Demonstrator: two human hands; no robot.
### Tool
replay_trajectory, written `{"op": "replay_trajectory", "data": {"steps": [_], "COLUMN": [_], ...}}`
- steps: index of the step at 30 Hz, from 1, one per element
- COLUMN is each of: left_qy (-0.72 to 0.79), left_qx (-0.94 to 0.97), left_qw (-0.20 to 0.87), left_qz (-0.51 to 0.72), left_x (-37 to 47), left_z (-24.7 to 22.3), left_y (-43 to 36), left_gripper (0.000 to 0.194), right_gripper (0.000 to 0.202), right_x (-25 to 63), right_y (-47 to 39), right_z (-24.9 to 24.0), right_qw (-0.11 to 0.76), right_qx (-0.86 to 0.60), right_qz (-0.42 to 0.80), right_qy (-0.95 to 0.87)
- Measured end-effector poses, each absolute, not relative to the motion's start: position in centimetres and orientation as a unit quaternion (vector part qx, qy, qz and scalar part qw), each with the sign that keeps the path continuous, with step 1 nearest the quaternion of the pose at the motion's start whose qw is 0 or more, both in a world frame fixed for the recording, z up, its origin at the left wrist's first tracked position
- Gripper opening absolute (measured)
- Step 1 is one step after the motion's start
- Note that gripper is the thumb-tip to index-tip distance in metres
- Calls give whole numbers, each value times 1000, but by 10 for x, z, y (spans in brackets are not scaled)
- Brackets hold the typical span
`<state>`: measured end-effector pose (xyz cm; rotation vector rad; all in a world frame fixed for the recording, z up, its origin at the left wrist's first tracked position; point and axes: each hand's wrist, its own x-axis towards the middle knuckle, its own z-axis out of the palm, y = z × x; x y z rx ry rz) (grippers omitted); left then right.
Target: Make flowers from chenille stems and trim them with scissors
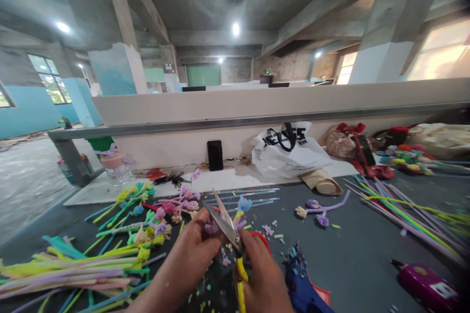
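Note:
My left hand (pixel 194 244) pinches a small light-purple fuzzy piece (pixel 211 227), partly covered by the scissors' blades. In my right hand (pixel 262 266) is a pair of scissors (pixel 229 230) with yellow on the handles. The scissors' blades stand a little apart, pointing up and left across the fingertips of my left hand. Close behind the blades, a blue and yellow fuzzy flower (pixel 242 205) shows. Small cut bits (pixel 268 230) lie scattered on the dark tabletop around both hands.
Coloured fuzzy stems (pixel 73 274) and made-up flowers (pixel 179 200) lie at left, more stems (pixel 411 210) at right. A blue tool (pixel 303 283) and purple device (pixel 429 283) are near the front. A phone (pixel 215 155), white bag (pixel 290 156) and pink-lidded bottle (pixel 115 166) stand behind.

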<state>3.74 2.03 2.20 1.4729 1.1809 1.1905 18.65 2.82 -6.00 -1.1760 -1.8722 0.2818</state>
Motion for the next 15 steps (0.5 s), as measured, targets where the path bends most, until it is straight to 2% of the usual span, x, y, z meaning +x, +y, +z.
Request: {"op": "replay_trajectory", "data": {"steps": [7,15], "left_qy": [475,482], "left_qx": [582,541], "left_qw": [447,460], "left_qz": [486,513], "left_x": [39,35], "left_z": [23,28], "left_y": [21,25], "left_gripper": [12,26], "right_gripper": [52,43], "right_x": [186,182], "right_y": [29,34], "right_z": [-61,-61], "right_qw": [494,586], "right_qx": [-428,-395], "right_qz": [120,261], "right_qy": [-747,-658]}}
